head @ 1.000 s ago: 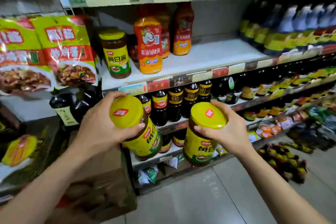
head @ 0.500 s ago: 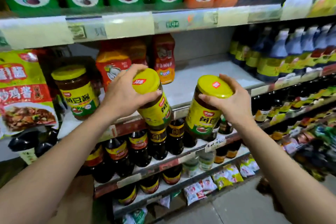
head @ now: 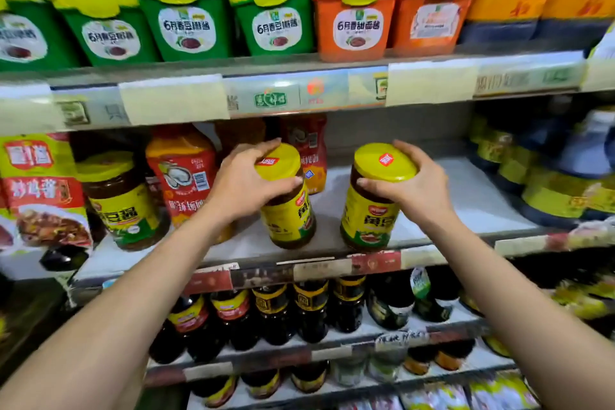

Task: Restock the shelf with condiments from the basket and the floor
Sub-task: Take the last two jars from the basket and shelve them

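Both hands clamp lids: left hand (head: pixel 243 186) on the tilted left jar (head: pixel 289 210), right hand (head: pixel 412 186) on the right jar (head: pixel 369 210), at the shelf (head: pixel 332 243) front. Glass, likely heavy, breakable; lid grip suits.

Even bright light on middle shelves, dim top; edges blurred, wide-angle bowed.

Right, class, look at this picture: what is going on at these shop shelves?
A person is restocking a shop shelf. The left hand grips a yellow-lidded glass jar of brown sauce by its top, tilted; the right hand grips a matching jar, nearly upright. Both are at the front of the white middle shelf, to the right of a third such jar standing there.
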`<state>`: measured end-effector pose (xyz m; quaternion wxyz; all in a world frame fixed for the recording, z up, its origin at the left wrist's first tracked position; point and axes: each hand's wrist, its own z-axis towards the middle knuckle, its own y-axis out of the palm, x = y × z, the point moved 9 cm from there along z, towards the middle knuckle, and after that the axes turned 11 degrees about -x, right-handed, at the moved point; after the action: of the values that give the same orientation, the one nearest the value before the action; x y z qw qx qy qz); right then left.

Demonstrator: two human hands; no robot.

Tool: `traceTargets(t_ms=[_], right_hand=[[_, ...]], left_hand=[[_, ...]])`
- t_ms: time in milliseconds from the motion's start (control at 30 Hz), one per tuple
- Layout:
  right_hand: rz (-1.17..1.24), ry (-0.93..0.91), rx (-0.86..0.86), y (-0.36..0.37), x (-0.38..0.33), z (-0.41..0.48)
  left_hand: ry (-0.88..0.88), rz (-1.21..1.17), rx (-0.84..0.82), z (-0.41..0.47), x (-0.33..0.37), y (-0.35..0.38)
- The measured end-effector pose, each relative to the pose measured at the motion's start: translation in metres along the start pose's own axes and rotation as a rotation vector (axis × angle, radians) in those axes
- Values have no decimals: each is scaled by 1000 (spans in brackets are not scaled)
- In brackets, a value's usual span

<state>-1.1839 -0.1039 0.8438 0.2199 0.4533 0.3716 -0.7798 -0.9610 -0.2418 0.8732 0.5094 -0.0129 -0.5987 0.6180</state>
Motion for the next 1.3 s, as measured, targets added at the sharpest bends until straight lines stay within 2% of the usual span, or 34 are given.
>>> traceTargets(t_ms=[333, 533, 700, 833, 967, 1033, 1100, 1200, 1300], right_hand=[[30, -24, -85, 32, 6, 50], [-53, -45, -117, 46, 12, 63], [-112, -54, -163, 50, 9, 76], [-63, -92, -198, 51, 11, 78], [113, -110, -244, 55, 22, 76], [220, -99, -351, 63, 41, 71], [215, -60, -471, 72, 67, 63], [179, 19, -569, 79, 95, 53], [173, 47, -578, 82, 108, 52]], left_hand=[[15, -13, -150, 45, -24, 14], [-2, -42, -196, 57, -37, 15], [54, -60, -278, 69, -34, 22], [73, -103, -318, 78, -36, 33], [91, -309, -215, 74, -38, 31], [82, -457, -85, 60, -52, 35], [14, -557, -20, 38, -71, 57], [-128, -453, -10, 12, -94, 97], [-213, -338, 77, 12, -105, 103]])
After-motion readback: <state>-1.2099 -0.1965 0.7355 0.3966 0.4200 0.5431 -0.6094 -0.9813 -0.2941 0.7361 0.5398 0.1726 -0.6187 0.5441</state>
